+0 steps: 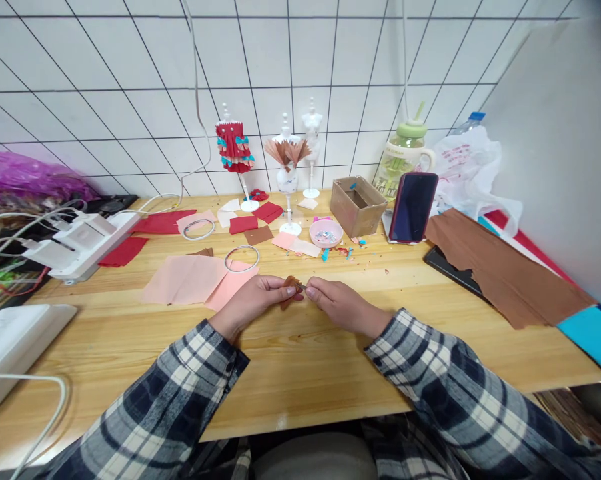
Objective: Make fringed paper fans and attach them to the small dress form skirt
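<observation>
My left hand (266,296) is closed in a pinch on a small pleated brown piece (291,283), of paper or cloth. Just to its right, my right hand (339,303) pinches something thin and dark that touches the brown piece; most of it is hidden in the fingers. Behind the hands, a small white mannequin (287,183) wears brown pleated fans (286,152). Left of it, another mannequin carries a red ruffled dress (235,148) with blue bows. A bare white mannequin (311,127) stands at the back.
A pink bowl of beads (325,233) and a cardboard box (359,205) sit beyond my hands. Pink sheets (185,279) and metal rings (242,259) lie left. A phone (413,207), a green-lidded jug (405,153) and brown sheet (510,273) are right; a power strip (95,247) is far left.
</observation>
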Action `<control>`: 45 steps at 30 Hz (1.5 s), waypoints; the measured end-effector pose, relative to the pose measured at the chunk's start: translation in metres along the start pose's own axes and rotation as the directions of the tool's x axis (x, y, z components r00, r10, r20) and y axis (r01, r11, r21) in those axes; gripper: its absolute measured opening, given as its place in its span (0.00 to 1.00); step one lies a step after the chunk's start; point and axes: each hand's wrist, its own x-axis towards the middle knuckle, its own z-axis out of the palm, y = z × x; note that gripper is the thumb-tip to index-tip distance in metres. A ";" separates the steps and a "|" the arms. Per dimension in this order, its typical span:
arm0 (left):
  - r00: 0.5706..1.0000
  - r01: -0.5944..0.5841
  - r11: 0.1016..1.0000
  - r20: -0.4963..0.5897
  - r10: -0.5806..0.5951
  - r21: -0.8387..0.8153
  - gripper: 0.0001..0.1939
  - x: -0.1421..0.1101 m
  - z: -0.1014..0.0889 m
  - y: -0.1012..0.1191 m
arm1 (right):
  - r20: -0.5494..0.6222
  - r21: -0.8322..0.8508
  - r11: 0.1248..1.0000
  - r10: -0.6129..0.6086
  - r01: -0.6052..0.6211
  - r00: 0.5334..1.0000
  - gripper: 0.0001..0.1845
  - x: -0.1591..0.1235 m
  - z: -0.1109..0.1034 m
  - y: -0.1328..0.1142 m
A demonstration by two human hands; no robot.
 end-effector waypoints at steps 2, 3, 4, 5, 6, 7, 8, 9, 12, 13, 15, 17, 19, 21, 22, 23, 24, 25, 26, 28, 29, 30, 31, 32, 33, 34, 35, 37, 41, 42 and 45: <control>1.000 0.006 1.000 -0.007 -0.007 -0.023 0.19 0.000 0.000 -0.001 | -0.003 -0.010 1.000 -0.003 0.003 1.000 0.15 0.001 0.000 0.001; 1.000 0.010 0.999 -0.018 -0.011 -0.049 0.18 0.001 0.001 -0.001 | -0.006 -0.015 1.000 -0.004 0.004 1.000 0.15 0.001 0.001 0.001; 0.999 0.014 0.997 -0.033 -0.017 -0.080 0.18 0.001 0.001 -0.001 | -0.008 -0.021 1.000 -0.004 0.004 1.000 0.14 0.001 0.001 0.002; 0.999 0.019 0.994 -0.046 -0.025 -0.111 0.18 0.001 0.002 -0.001 | -0.009 -0.027 1.000 -0.004 0.003 1.000 0.14 0.002 0.001 0.002; 0.998 0.026 0.990 -0.053 -0.033 -0.136 0.18 0.000 0.002 -0.001 | -0.010 -0.033 0.999 -0.004 0.004 1.000 0.14 0.002 0.001 0.002; 0.998 0.031 0.989 -0.056 -0.040 -0.147 0.17 0.000 0.002 -0.001 | -0.010 -0.039 0.999 -0.005 0.004 1.000 0.14 0.002 0.001 0.003; 0.997 0.037 0.989 -0.054 -0.045 -0.145 0.17 0.000 0.002 -0.001 | -0.008 -0.044 0.999 -0.006 0.005 1.000 0.14 0.002 0.001 0.003; 0.997 0.043 0.990 -0.052 -0.051 -0.136 0.17 0.000 0.003 -0.001 | -0.007 -0.046 0.999 -0.007 0.006 1.000 0.14 0.003 0.001 0.003; 0.996 0.052 0.990 -0.067 -0.061 -0.129 0.17 0.000 0.003 -0.001 | -0.006 -0.047 0.999 -0.004 0.003 1.000 0.14 0.002 0.001 0.003; 0.995 0.052 0.989 -0.073 -0.063 -0.135 0.16 -0.001 0.003 0.000 | -0.006 -0.046 0.999 0.001 -0.001 1.000 0.14 0.002 0.001 0.002; 0.995 0.053 0.987 -0.075 -0.065 -0.150 0.15 -0.001 0.004 0.001 | 0.000 -0.037 0.999 0.013 -0.013 1.000 0.14 0.001 0.000 0.001; 0.996 0.050 0.986 -0.070 -0.062 -0.161 0.14 -0.002 0.004 0.002 | 0.015 -0.018 0.999 0.027 -0.026 1.000 0.15 0.000 -0.001 -0.001; 0.996 0.046 0.985 -0.066 -0.058 -0.165 0.14 -0.002 0.004 0.003 | 0.032 0.004 1.000 0.031 -0.031 0.999 0.15 -0.001 -0.002 -0.003; 0.997 0.041 0.986 -0.061 -0.052 -0.163 0.14 -0.002 0.003 0.002 | 0.048 0.015 1.000 0.022 -0.023 0.999 0.16 -0.002 -0.003 -0.005; 0.997 0.040 0.987 -0.053 -0.049 -0.157 0.14 -0.001 0.003 0.002 | 0.054 0.018 1.000 0.019 -0.020 0.998 0.16 -0.003 -0.004 -0.006; 0.998 0.039 0.988 -0.043 -0.046 -0.149 0.14 -0.001 0.003 0.001 | 0.058 0.019 1.000 0.019 -0.020 0.998 0.16 -0.003 -0.004 -0.006; 0.999 0.039 0.989 -0.031 -0.044 -0.141 0.14 0.000 0.002 0.000 | 0.059 0.020 1.000 0.020 -0.021 0.998 0.16 -0.003 -0.004 -0.006; 0.999 0.040 0.990 -0.018 -0.043 -0.136 0.14 0.000 0.002 -0.002 | 0.059 0.020 1.000 0.022 -0.023 0.998 0.16 -0.003 -0.004 -0.006; 0.999 0.041 0.990 -0.006 -0.043 -0.135 0.14 0.001 0.002 -0.003 | 0.058 0.019 1.000 0.024 -0.025 0.998 0.16 -0.003 -0.003 -0.006; 0.999 0.042 0.989 0.010 -0.041 -0.145 0.15 0.002 0.002 -0.006 | 0.055 0.018 1.000 0.018 -0.019 0.998 0.15 -0.002 -0.002 -0.005; 0.999 0.038 0.988 0.017 -0.036 -0.152 0.15 0.002 0.003 -0.007 | 0.053 0.019 1.000 0.013 -0.014 0.999 0.15 -0.002 -0.001 -0.004; 0.999 0.034 0.987 0.024 -0.030 -0.159 0.15 0.002 0.003 -0.008 | 0.049 0.023 1.000 0.009 -0.010 0.999 0.15 -0.001 0.000 -0.004; 0.999 0.029 0.986 0.031 -0.024 -0.164 0.15 0.002 0.003 -0.009 | 0.046 0.031 1.000 0.005 -0.007 0.999 0.15 -0.001 0.001 -0.004; 0.999 0.025 0.985 0.036 -0.019 -0.169 0.15 0.003 0.003 -0.010 | 0.043 0.039 0.999 0.004 -0.005 0.999 0.14 -0.001 0.002 -0.004; 0.999 0.022 0.985 0.041 -0.015 -0.171 0.15 0.003 0.003 -0.010 | 0.041 0.046 0.999 0.005 -0.007 0.999 0.14 -0.001 0.003 -0.004; 0.999 0.019 0.985 0.042 -0.012 -0.169 0.15 0.003 0.003 -0.011 | 0.037 0.052 0.999 0.008 -0.010 0.999 0.14 0.000 0.004 -0.004; 0.999 0.017 0.987 0.041 -0.010 -0.161 0.15 0.003 0.003 -0.010 | 0.034 0.056 0.998 0.012 -0.014 0.999 0.14 0.000 0.004 -0.004; 0.999 0.012 0.991 0.038 -0.006 -0.137 0.16 0.003 0.003 -0.009 | 0.030 0.062 0.998 0.018 -0.019 0.999 0.13 0.000 0.005 -0.005; 0.999 -0.001 0.993 0.037 0.005 -0.115 0.15 0.001 0.004 -0.004 | 0.020 0.078 0.997 0.006 -0.008 1.000 0.13 0.000 0.006 -0.005; 0.999 -0.003 0.994 0.036 0.007 -0.107 0.15 0.001 0.005 -0.003 | 0.017 0.081 0.997 0.002 -0.004 1.000 0.13 0.001 0.006 -0.004; 0.999 -0.004 0.998 0.037 0.007 -0.070 0.16 0.000 0.005 -0.001 | 0.015 0.079 0.997 -0.002 0.001 1.000 0.13 0.002 0.007 -0.002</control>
